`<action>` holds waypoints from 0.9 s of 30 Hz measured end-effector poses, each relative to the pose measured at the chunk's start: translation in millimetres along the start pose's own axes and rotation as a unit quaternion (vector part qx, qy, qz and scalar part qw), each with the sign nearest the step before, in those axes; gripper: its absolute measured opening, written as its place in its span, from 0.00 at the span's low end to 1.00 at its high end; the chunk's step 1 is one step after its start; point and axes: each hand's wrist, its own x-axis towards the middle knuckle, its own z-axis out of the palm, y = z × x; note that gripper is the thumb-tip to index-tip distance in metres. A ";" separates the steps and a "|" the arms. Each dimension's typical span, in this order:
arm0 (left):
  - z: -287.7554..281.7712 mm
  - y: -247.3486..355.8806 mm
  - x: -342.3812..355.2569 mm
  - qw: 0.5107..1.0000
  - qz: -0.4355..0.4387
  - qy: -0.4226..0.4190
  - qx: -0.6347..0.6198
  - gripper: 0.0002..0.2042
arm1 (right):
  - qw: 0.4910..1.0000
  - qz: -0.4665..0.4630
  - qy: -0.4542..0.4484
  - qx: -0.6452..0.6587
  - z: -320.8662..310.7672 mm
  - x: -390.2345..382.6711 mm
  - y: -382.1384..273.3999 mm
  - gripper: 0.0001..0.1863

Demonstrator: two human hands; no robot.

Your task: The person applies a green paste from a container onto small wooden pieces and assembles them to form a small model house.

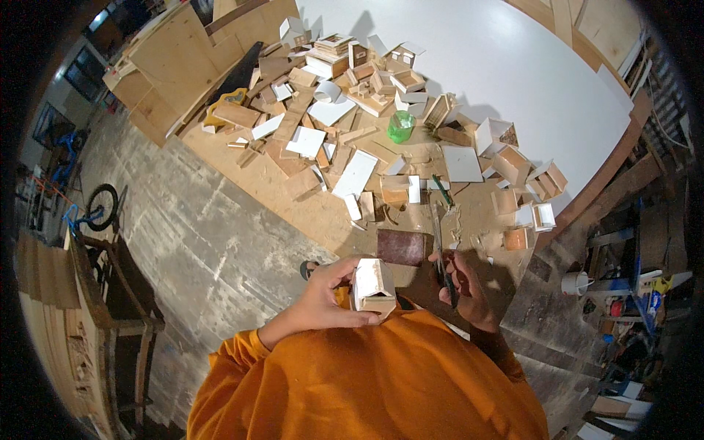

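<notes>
My left hand (321,297) is closed around a small model house (371,286) with white roof faces and bare wood edges, held close to my orange shirt. Its fingers wrap the left side and the thumb lies along the lower edge. My right hand (466,290) grips a slim tool (438,238) with a long narrow grey blade and a dark handle; its exact kind is unclear. The blade points away from me, to the right of the house and apart from it. Just beyond the house, a dark brown rectangular piece (400,248) lies on the worktable (345,220).
Wood offcuts, white panels (355,174) and several little houses (496,136) crowd the table. Among them are a green cup (400,127), a green-handled tool (442,191) and a yellow-handled saw (225,107). A white board (499,59) spans the far side. A bicycle (99,209) stands at left.
</notes>
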 end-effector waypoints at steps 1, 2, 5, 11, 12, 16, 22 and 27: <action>0.0 3.8 1.4 1.000 -0.007 -0.010 0.015 0.40 | 1.000 0.006 0.006 0.008 -0.4 -0.9 2.0 0.27; 1.1 6.8 2.0 0.999 -0.014 -0.018 0.031 0.40 | 0.999 0.005 -0.023 0.026 2.1 1.5 -5.2 0.27; 15.9 10.2 -0.8 0.999 -0.008 0.001 -0.052 0.41 | 0.996 -0.009 -0.081 0.046 13.8 12.1 -23.7 0.28; 17.6 6.7 -4.0 0.998 -0.025 -0.026 -0.051 0.39 | 0.991 -0.006 -0.089 -0.105 -3.9 2.0 -13.6 0.34; 18.1 4.9 -5.6 0.999 -0.019 -0.013 -0.044 0.38 | 0.979 0.010 -0.113 -0.169 -11.6 2.4 -28.5 0.34; -0.6 18.6 3.4 0.984 0.039 0.046 0.167 0.34 | 0.962 -0.052 -0.119 -0.239 -33.3 7.4 -51.8 0.35; -3.5 58.5 15.4 0.969 0.017 -0.023 0.244 0.36 | 0.902 -0.039 -0.215 -0.372 -58.8 19.0 -118.6 0.36; 13.5 48.7 19.8 0.982 0.026 -0.103 0.154 0.39 | 0.881 -0.059 -0.258 -0.392 -62.3 15.1 -139.6 0.33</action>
